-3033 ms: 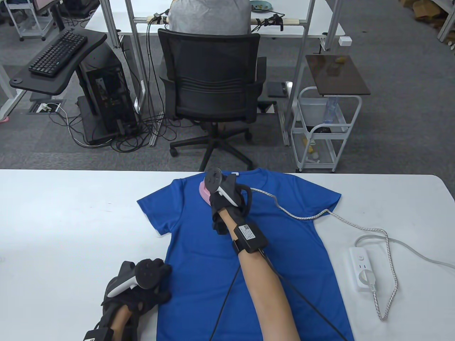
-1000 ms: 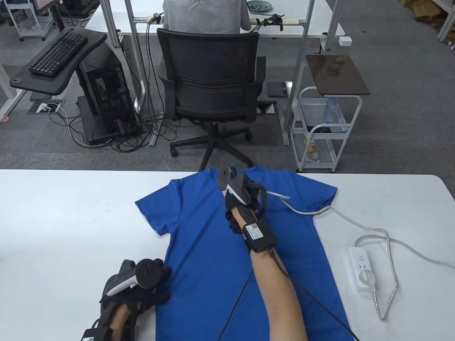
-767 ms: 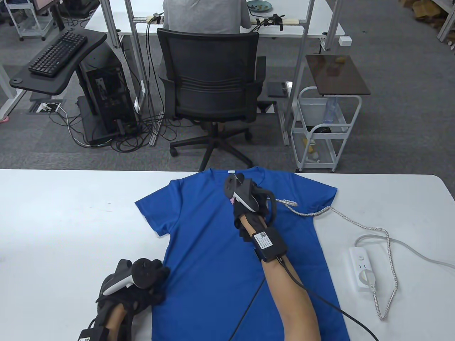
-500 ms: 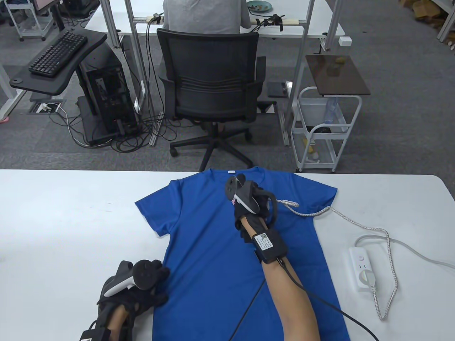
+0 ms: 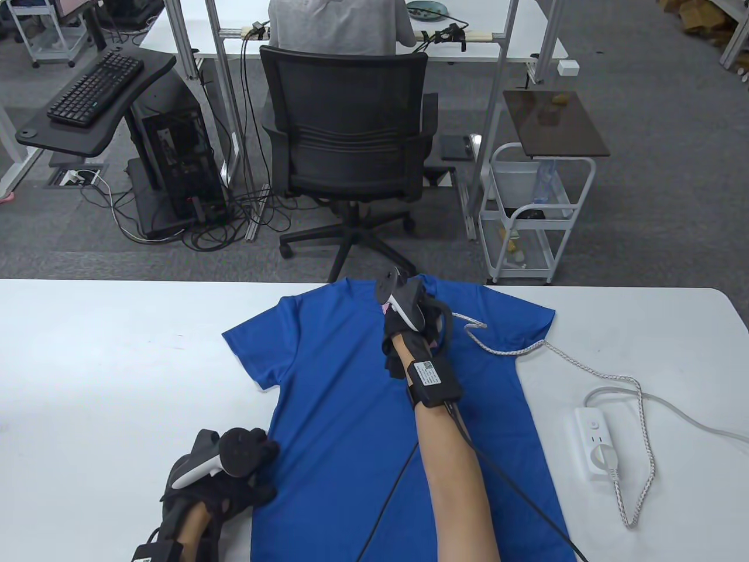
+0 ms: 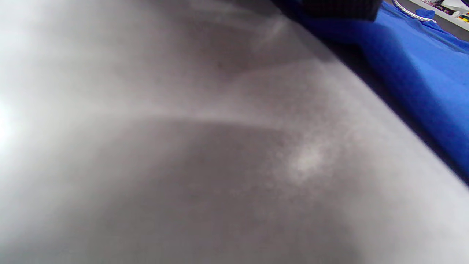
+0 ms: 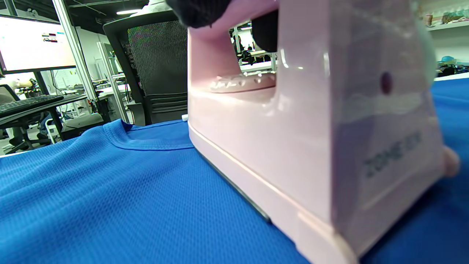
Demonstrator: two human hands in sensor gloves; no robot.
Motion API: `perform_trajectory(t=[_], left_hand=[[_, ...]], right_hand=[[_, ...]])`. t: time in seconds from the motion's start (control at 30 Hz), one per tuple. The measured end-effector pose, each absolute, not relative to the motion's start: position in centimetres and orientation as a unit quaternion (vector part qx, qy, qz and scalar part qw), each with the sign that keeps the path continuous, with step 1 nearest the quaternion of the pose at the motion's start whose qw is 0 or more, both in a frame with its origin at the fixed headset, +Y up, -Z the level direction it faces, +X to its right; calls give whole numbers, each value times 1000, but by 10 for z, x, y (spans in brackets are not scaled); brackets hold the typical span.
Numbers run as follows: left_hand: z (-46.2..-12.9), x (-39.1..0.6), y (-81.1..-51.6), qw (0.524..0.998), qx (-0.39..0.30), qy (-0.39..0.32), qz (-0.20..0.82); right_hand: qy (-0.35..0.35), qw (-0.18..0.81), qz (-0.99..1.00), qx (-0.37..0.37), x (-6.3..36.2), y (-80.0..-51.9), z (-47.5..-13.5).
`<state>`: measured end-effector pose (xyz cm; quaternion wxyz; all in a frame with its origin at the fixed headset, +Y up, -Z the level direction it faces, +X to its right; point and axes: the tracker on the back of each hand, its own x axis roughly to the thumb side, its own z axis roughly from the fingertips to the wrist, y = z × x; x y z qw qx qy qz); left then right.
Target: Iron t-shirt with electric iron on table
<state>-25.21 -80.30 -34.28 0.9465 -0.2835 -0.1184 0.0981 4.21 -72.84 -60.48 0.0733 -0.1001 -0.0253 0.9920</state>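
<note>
My right hand [image 5: 409, 328] grips the pink iron [image 7: 311, 146] flat on the blue t-shirt [image 5: 351, 398] near its collar on the surface, my left hand [image 5: 228, 474] pressing the hem; next I'd glide toward unpressed fabric, minding the cord [image 5: 585, 369].

- Right hand [image 5: 406, 336]: black fabric glove, and a tracker [image 5: 404, 301] on its back with a white body and a dark round head.
- Right wrist: black strap carrying a black box [image 5: 434, 380] with a white label printed with a code; two thin black cables [image 5: 497, 474] run back from the box along the bare forearm [image 5: 453, 486].
- Left hand [image 5: 225, 486]: black glove with small holes near the knuckles, and a black-and-white tracker [image 5: 219, 456].
- Left wrist: black box with a white label at the frame's bottom edge; bare skin between box and glove.
</note>
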Motion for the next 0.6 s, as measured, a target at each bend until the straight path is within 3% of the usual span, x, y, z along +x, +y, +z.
perform_trajectory(t=[0.23,0.6], left_hand=[[-343,-252,-803,947,-284,-117,97],[-343,-253,-803,946,-284,-117,99]], right_hand=[[-24,73,993,-90,46,-731,-604],[-34,41,997,-53,66,-731,-572]])
